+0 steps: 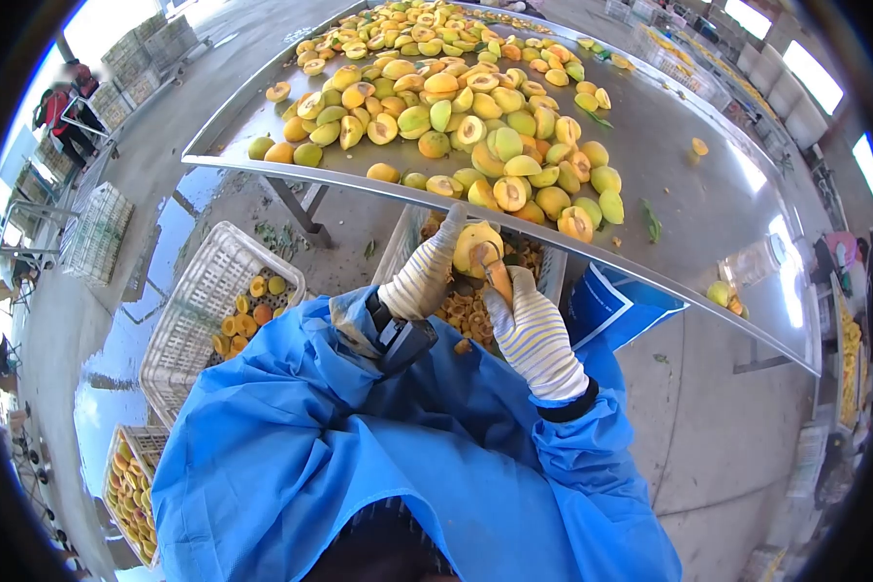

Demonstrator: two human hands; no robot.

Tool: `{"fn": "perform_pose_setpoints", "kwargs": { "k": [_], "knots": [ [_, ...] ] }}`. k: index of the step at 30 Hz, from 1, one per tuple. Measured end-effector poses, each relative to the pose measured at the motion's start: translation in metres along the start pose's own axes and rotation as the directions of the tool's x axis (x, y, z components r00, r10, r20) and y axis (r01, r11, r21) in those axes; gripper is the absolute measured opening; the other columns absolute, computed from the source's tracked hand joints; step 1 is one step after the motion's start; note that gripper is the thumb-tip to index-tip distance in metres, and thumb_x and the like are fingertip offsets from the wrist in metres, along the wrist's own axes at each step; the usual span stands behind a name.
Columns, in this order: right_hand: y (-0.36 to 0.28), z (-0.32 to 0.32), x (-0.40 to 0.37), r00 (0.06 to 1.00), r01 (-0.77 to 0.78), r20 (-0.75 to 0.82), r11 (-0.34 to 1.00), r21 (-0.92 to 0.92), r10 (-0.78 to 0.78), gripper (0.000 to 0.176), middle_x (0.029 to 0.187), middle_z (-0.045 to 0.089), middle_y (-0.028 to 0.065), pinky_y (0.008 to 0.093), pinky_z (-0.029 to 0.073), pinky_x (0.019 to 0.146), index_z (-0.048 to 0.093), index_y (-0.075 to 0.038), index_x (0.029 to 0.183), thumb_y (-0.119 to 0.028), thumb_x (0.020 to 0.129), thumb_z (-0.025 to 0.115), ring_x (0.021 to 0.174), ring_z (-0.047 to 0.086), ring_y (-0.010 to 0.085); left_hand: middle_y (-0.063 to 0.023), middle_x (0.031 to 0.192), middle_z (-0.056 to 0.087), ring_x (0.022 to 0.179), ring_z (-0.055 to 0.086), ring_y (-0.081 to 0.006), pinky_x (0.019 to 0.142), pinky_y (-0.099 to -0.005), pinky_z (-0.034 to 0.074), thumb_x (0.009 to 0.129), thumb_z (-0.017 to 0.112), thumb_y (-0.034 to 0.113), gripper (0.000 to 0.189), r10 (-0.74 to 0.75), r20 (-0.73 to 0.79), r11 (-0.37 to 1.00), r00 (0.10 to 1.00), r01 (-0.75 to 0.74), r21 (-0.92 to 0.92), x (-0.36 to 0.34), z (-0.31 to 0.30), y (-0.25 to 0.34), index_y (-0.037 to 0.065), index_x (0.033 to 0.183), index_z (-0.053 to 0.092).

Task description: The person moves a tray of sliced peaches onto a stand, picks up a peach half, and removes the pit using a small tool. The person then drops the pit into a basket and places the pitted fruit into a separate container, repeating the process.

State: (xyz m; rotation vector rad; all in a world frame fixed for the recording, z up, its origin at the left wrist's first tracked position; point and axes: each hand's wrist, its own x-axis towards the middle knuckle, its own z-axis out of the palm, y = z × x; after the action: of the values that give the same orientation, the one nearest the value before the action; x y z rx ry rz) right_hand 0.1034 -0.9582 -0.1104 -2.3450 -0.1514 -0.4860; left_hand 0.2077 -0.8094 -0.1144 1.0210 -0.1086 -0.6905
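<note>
In striped work gloves, both my hands meet just below the near edge of the metal table (pixel 359 182). My left hand (pixel 425 274) is closed around a yellow peach half (pixel 475 242). My right hand (pixel 535 335) grips a short tool with an orange-brown handle (pixel 499 281), its tip against the fruit; the tip itself is too small to make out. Below the hands, a crate (pixel 394 250) contains orange-brown scraps (pixel 468 315). Many halved peaches (pixel 436 97), green to orange, are heaped on the table, some cut side up.
On the left stand a white plastic crate (pixel 189 291) with some peach halves and another crate (pixel 131 436) full of fruit. A blue bag (pixel 601 306) is right of my hands. Wet floor (pixel 116 339) shines at left. A person in red (pixel 58 112) stands far left.
</note>
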Motion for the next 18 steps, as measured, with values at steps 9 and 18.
{"fn": "perform_pose_setpoints", "kwargs": {
  "k": [9, 18],
  "knots": [
    [0.007, -0.005, 0.004, 0.989, -0.128, -0.028, 0.936, 0.328, 0.145, 0.024, 0.077, 0.061, 0.0212, 0.0439, 0.046, 0.060, 0.051, -0.004, 0.113, -0.021, 0.097, 0.058, 0.069, 0.060, 0.0401, -0.0089, 0.132, 0.056, 0.122, 0.054, -0.0234, 0.104, -0.0421, 0.044, 0.091, 0.061, 0.035, 0.055, 0.153, 0.303, 0.932, 0.941, -0.036, -0.360, 0.000, -0.004, -0.002, 0.009, 0.138, 0.046],
    [0.014, 0.000, 0.007, 0.986, -0.146, -0.020, 0.914, 0.380, 0.165, 0.028, 0.086, 0.063, 0.0235, 0.0450, 0.049, 0.067, 0.052, -0.004, 0.119, -0.018, 0.095, 0.060, 0.079, 0.063, 0.0432, -0.0079, 0.129, 0.056, 0.121, 0.052, -0.0213, 0.108, -0.0389, 0.038, 0.094, 0.053, 0.052, 0.063, 0.148, 0.203, 0.945, 0.968, -0.078, -0.317, -0.004, 0.012, -0.024, 0.005, 0.136, 0.049]
  ]
}}
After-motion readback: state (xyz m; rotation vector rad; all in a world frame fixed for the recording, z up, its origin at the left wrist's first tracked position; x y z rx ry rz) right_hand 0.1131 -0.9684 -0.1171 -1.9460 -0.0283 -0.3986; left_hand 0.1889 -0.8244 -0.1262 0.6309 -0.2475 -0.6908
